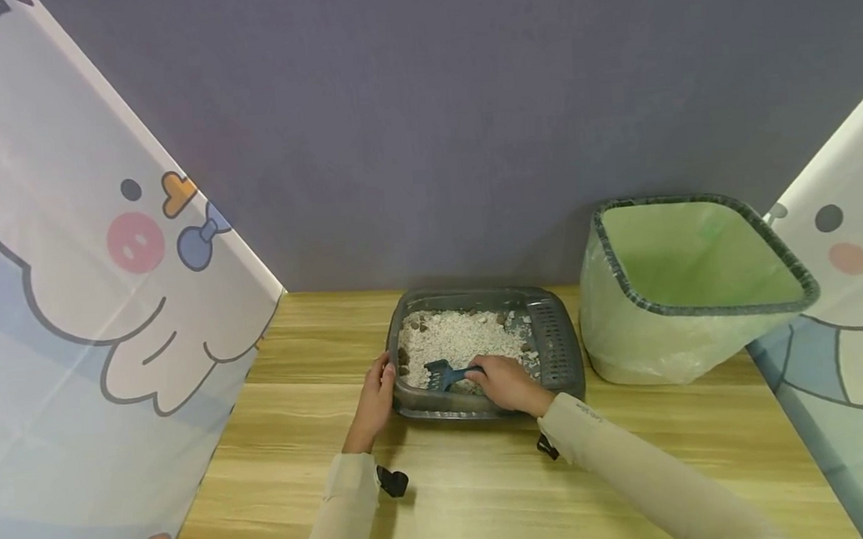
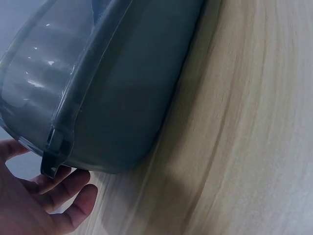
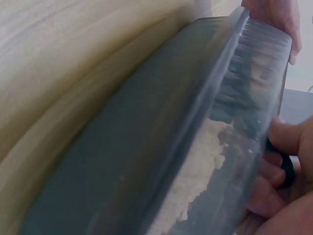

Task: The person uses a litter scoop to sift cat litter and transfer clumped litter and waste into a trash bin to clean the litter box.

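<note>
A grey litter box (image 1: 449, 413) holds pale granular litter (image 1: 466, 334) with several brown clumps along its edges. My right hand (image 1: 507, 381) grips the handle of a dark blue slotted litter scoop (image 1: 439, 375), whose head rests in the litter at the front left. In the right wrist view, the fingers (image 3: 266, 196) curl round the dark handle just beyond the box's see-through wall. At the box's left side, my left hand (image 1: 375, 399) holds the rim. The left wrist view shows its fingers (image 2: 73, 191) bent under the rim's corner, with the thumb partly hidden behind the wall.
Right of the box stands a bin (image 1: 655, 350) with a pale green liner and a dark patterned rim. Both rest on a wood-grain table (image 1: 455, 502). A grey wall (image 1: 422, 136) rises behind, and cartoon-printed panels (image 1: 61, 245) flank the table.
</note>
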### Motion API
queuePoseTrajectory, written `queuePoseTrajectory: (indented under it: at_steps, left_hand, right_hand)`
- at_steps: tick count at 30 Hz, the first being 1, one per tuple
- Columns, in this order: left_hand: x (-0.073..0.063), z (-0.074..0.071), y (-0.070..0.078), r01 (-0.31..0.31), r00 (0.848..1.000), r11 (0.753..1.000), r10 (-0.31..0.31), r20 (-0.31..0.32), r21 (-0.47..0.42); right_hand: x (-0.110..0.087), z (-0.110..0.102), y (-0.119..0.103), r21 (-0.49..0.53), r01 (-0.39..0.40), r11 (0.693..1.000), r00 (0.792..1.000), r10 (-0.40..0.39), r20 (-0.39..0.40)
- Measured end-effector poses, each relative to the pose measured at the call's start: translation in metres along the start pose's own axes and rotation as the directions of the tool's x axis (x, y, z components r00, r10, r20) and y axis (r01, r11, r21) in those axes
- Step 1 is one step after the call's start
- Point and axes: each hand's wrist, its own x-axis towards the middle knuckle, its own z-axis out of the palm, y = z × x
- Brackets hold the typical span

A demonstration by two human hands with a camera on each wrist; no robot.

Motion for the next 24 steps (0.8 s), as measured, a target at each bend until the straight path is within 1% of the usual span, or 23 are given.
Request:
queuePoseTrajectory:
  at_steps: [7,10,14,19,21,24]
  left_hand:
    - [0.000,0.000,0.000,-0.020,1.000,1.000,0.020,-0.006,-0.005]
    - [0.000,0.000,0.000,-0.024,1.000,1.000,0.024,-0.006,-0.007]
    - [0.000,0.000,0.001,-0.024,1.000,1.000,0.025,0.001,-0.001]
    - [0.000,0.000,0.001,-0.005,1.000,1.000,0.005,0.015,-0.010]
    - [0.001,0.000,0.001,0.000,1.000,1.000,0.000,0.020,-0.012]
    - [0.001,-0.001,0.001,0.001,1.000,1.000,-0.001,0.021,-0.010]
  right_hand:
    - [0.007,0.004,0.002,-0.002,-0.001,1.000,0.993,0.000,-0.115]
    - [0.010,0.005,0.004,0.005,-0.002,1.000,0.989,0.003,-0.149]
    - [0.014,0.003,0.006,0.024,-0.016,1.000,0.985,0.020,-0.171]
    - [0.021,0.001,0.009,0.027,-0.064,0.998,0.977,0.068,-0.202]
    - [0.024,0.001,0.010,0.034,-0.090,0.995,0.974,0.095,-0.206]
    - [0.029,0.001,0.011,0.040,-0.103,0.994,0.972,0.109,-0.207]
